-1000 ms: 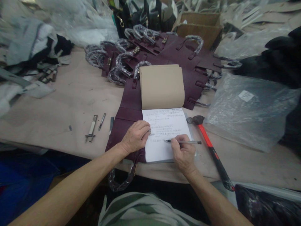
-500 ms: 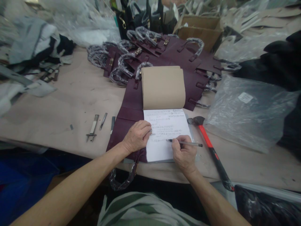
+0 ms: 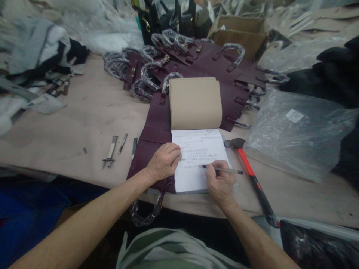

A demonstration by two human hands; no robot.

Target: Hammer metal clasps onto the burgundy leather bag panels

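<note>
An open notepad (image 3: 190, 182) with handwritten lines lies on a maroon bag piece (image 3: 150, 153); its tan cover (image 3: 195, 104) is folded up and away from me. My right hand (image 3: 221, 183) grips a pen (image 3: 234, 171), with the tip at the lowest written line. At the page's left edge rests my left hand (image 3: 165, 160), fingers curled in. A small shiny bit shows at its fingertips, too small to name. One plastic-wrapped handle (image 3: 146, 216) hangs over the table edge below it.
To the right lie a red-and-black hammer (image 3: 248, 166) and a clear plastic bag (image 3: 297, 138). A metal tool with a crossbar (image 3: 110, 151) and a thin metal rod (image 3: 123, 144) are on the left. Behind are piled maroon bag pieces (image 3: 213, 74) and a cardboard box (image 3: 239, 35).
The pen and my right hand have shifted very slightly right along the line. My left hand stays in the same place on the page.
</note>
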